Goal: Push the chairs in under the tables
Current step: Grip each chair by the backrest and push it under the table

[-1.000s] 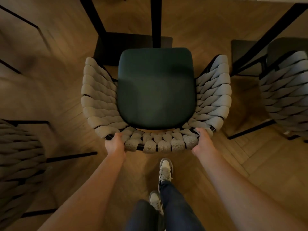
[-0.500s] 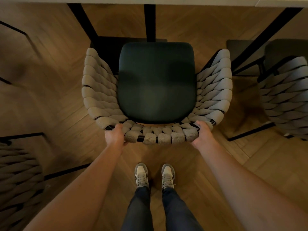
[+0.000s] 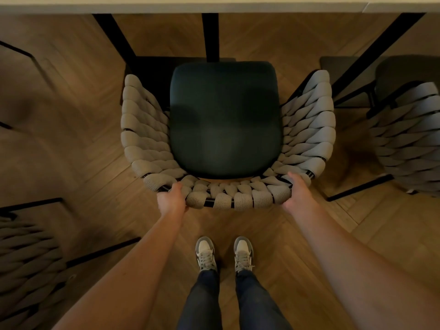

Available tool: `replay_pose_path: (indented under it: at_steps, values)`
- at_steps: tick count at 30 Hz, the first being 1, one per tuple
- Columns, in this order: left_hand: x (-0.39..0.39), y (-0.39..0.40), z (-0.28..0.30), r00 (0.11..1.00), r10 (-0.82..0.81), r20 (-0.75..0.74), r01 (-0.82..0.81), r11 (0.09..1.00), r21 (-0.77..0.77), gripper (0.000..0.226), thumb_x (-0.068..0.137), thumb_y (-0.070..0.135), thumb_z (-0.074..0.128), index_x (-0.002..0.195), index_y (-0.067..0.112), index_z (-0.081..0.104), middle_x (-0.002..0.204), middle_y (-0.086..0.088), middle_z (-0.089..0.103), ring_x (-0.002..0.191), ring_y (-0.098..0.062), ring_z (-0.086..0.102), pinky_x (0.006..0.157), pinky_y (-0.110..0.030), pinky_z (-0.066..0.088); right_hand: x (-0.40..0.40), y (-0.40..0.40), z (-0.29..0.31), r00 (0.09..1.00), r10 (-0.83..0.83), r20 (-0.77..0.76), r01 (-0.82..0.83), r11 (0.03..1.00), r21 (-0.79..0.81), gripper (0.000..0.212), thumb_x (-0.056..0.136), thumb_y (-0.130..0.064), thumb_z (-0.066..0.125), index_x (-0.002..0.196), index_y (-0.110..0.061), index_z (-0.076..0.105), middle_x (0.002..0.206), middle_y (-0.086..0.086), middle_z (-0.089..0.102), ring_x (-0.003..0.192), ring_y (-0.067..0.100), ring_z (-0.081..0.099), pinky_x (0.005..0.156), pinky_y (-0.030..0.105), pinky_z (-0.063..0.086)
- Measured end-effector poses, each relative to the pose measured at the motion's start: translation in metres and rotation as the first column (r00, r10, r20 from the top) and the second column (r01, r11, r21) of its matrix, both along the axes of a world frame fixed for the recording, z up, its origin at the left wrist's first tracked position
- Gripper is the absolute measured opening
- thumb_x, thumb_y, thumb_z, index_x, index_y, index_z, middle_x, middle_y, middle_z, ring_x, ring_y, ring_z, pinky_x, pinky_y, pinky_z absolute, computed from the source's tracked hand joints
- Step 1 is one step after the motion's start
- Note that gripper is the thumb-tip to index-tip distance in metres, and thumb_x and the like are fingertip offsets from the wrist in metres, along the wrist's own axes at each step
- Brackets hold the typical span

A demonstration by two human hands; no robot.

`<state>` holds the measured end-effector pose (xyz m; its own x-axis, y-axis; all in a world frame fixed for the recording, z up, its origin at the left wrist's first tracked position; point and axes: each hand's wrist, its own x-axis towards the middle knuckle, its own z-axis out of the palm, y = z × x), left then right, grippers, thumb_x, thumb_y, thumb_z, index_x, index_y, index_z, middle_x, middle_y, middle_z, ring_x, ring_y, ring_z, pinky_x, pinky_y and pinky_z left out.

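Note:
A chair with a dark green seat and a woven grey rope back stands right in front of me, facing a pale table whose edge runs along the top of the view. My left hand grips the back rim at its left corner. At the right corner of that rim my right hand holds on. The front of the seat sits just short of the table edge, by the black centre leg.
A like chair stands at the right, half under the table. Another woven chair is at the lower left. Black table legs slant down onto the herringbone wood floor. My two feet are side by side behind the chair.
The chair has slid forward toward the table and the table edge has come into view. My feet have stepped forward and now stand side by side. Both hands kept their grip.

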<state>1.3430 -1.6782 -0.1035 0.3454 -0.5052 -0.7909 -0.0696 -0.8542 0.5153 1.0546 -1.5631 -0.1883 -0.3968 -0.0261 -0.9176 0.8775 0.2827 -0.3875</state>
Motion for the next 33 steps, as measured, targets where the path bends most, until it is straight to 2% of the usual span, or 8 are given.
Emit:
replay_pose_path:
  at_steps: [4, 8, 13, 15, 19, 24, 29, 33]
  values:
    - [0.006, 0.001, 0.004, 0.994, -0.112, 0.008, 0.112, 0.994, 0.008, 0.046, 0.093, 0.039, 0.060, 0.130, 0.014, 0.049, 0.113, -0.004, 0.063, 0.102, -0.024, 0.061, 0.089, -0.047, 0.055, 0.008, -0.003, 0.023, 1.000, -0.012, -0.009, 0.012, 0.999, -0.035, 0.109, 0.032, -0.044, 0.090, 0.133, -0.028, 0.053, 0.127, 0.015, 0.061, 0.112, 0.042, 0.061, 0.094, 0.067, 0.047]
    - [0.013, 0.000, 0.011, 0.972, -0.235, -0.002, 0.235, 0.972, 0.027, 0.049, 0.093, 0.047, 0.058, 0.129, 0.017, 0.049, 0.114, -0.002, 0.062, 0.107, -0.024, 0.059, 0.091, -0.046, 0.052, 0.018, -0.006, 0.071, 0.999, 0.009, 0.039, -0.004, 0.993, -0.120, 0.069, 0.077, -0.035, 0.081, 0.136, -0.022, 0.047, 0.124, 0.016, 0.063, 0.106, 0.041, 0.064, 0.090, 0.066, 0.050]
    - [0.023, 0.015, 0.032, 0.948, -0.318, -0.001, 0.317, 0.947, -0.044, 0.050, 0.096, 0.048, 0.053, 0.137, 0.019, 0.046, 0.116, 0.001, 0.059, 0.109, -0.023, 0.059, 0.096, -0.046, 0.050, 0.053, 0.013, 0.106, 0.987, 0.127, -0.097, -0.140, 0.981, -0.133, 0.076, 0.089, -0.047, 0.068, 0.152, -0.025, 0.030, 0.142, 0.012, 0.049, 0.130, 0.035, 0.049, 0.103, 0.058, 0.046]
    - [0.031, 0.030, 0.044, 0.947, -0.321, 0.003, 0.321, 0.944, -0.072, 0.043, 0.097, 0.047, 0.053, 0.130, 0.020, 0.048, 0.112, -0.002, 0.062, 0.104, -0.022, 0.062, 0.093, -0.043, 0.052, 0.076, 0.024, 0.112, 0.970, 0.204, -0.135, -0.223, 0.964, -0.142, 0.072, 0.094, -0.051, 0.059, 0.153, -0.023, 0.030, 0.145, 0.008, 0.049, 0.130, 0.030, 0.050, 0.104, 0.054, 0.045]
    - [0.059, 0.076, 0.055, 0.976, -0.206, -0.073, 0.200, 0.977, -0.080, 0.015, 0.098, 0.037, 0.054, 0.102, 0.023, 0.055, 0.106, -0.007, 0.065, 0.099, -0.022, 0.064, 0.094, -0.043, 0.052, 0.124, 0.043, 0.120, 0.929, 0.352, -0.117, -0.367, 0.918, -0.152, 0.064, 0.099, -0.056, 0.045, 0.151, -0.021, 0.035, 0.139, 0.010, 0.056, 0.124, 0.027, 0.055, 0.103, 0.048, 0.044]
    - [0.113, 0.136, 0.049, 0.980, 0.031, -0.197, -0.036, 0.999, -0.023, 0.023, 0.099, 0.029, 0.054, 0.111, 0.010, 0.060, 0.097, -0.011, 0.066, 0.092, -0.025, 0.067, 0.078, -0.039, 0.054, 0.196, 0.062, 0.128, 0.817, 0.565, -0.116, -0.576, 0.804, -0.144, 0.054, 0.103, -0.046, 0.044, 0.148, -0.016, 0.041, 0.132, 0.010, 0.061, 0.122, 0.024, 0.058, 0.106, 0.045, 0.045]
    - [0.192, 0.185, 0.058, 0.939, 0.260, -0.226, -0.281, 0.957, -0.066, 0.018, 0.099, 0.024, 0.053, 0.103, 0.008, 0.062, 0.081, -0.008, 0.066, 0.075, -0.020, 0.068, 0.076, -0.038, 0.053, 0.280, 0.081, 0.133, 0.585, 0.804, -0.107, -0.810, 0.573, -0.123, 0.044, 0.103, -0.040, 0.048, 0.137, -0.012, 0.053, 0.124, 0.008, 0.065, 0.112, 0.021, 0.062, 0.102, 0.044, 0.049]
    - [0.268, 0.221, 0.063, 0.889, 0.390, -0.240, -0.417, 0.906, -0.071, 0.020, 0.100, 0.025, 0.052, 0.105, 0.009, 0.062, 0.081, -0.007, 0.068, 0.082, -0.023, 0.068, 0.080, -0.037, 0.055, 0.355, 0.100, 0.131, 0.415, 0.905, -0.097, -0.908, 0.405, -0.106, 0.043, 0.102, -0.040, 0.049, 0.135, -0.013, 0.054, 0.118, 0.003, 0.065, 0.110, 0.018, 0.062, 0.104, 0.045, 0.048]
